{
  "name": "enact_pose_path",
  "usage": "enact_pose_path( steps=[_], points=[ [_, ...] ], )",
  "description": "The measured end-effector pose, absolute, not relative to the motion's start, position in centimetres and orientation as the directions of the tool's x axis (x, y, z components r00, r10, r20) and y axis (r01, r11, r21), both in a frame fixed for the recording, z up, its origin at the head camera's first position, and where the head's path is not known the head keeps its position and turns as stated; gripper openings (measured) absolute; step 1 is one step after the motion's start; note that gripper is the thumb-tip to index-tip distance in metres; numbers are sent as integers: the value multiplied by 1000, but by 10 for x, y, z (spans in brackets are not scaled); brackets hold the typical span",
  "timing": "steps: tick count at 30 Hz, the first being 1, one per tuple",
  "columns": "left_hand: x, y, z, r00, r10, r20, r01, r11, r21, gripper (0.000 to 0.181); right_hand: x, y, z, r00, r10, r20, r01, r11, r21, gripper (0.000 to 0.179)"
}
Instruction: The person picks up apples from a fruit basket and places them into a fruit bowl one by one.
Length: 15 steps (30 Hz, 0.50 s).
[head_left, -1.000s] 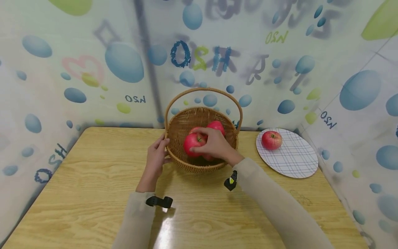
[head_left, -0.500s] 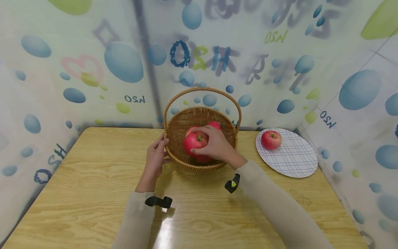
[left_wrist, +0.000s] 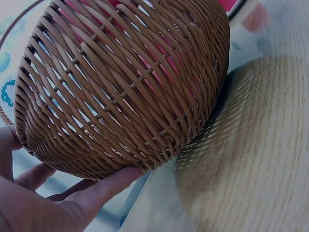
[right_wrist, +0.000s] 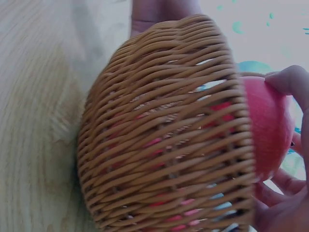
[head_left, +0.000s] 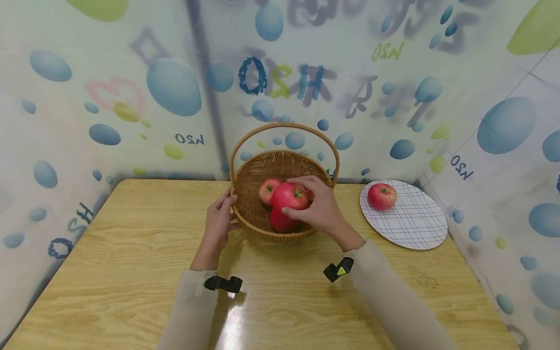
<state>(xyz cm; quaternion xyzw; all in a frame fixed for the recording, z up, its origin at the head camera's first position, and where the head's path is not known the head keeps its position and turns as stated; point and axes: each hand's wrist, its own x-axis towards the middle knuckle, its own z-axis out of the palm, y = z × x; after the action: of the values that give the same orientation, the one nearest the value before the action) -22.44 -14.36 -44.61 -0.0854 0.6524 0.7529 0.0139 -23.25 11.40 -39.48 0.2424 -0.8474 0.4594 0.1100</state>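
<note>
pale wall covering [head_left: 175, 29] with blue and green spots is forming the backdrop of a wooden desk [head_left: 131, 238]. a wicker basket [head_left: 262, 167] is standing near the middle of the desk's far edge, its mouth facing the near edge. a white lined plate [head_left: 413, 223] is lying at the desk's far right corner.

the left hand [head_left: 218, 218] is gripping the basket at its left rim, fingers bearing on the outer wall; for stability, it should be bracing without tipping the basket. the right hand [head_left: 323, 206] is gripping the upper apple [head_left: 286, 195] at the basket mouth, thumb and fingers curling around it. pressure should be bearing evenly on opposite sides, since smooth skin is probably slipping under a loose pinch. the lower apple [head_left: 282, 222] is lying just below, the left apple [head_left: 269, 188] just beside; knocking either is risking bruises, so lifting should be clearing both, then the rim. the plate apple [head_left: 382, 197] is resting well apart.
</note>
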Motion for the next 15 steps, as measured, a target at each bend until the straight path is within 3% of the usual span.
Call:
enact_pose_path(
  steps=[7,15],
  points=[
    [-224,-143,-447,-984,-97,-149,-134,-150,980,52,-217,131,-390,-850,-252,462,-526,388,-757,55],
    [-224,-144,-445,-984,-90,-152,-138,-144,980,51,-200,156,-394,-882,-108,459,-461,400,-792,58]
  ],
)
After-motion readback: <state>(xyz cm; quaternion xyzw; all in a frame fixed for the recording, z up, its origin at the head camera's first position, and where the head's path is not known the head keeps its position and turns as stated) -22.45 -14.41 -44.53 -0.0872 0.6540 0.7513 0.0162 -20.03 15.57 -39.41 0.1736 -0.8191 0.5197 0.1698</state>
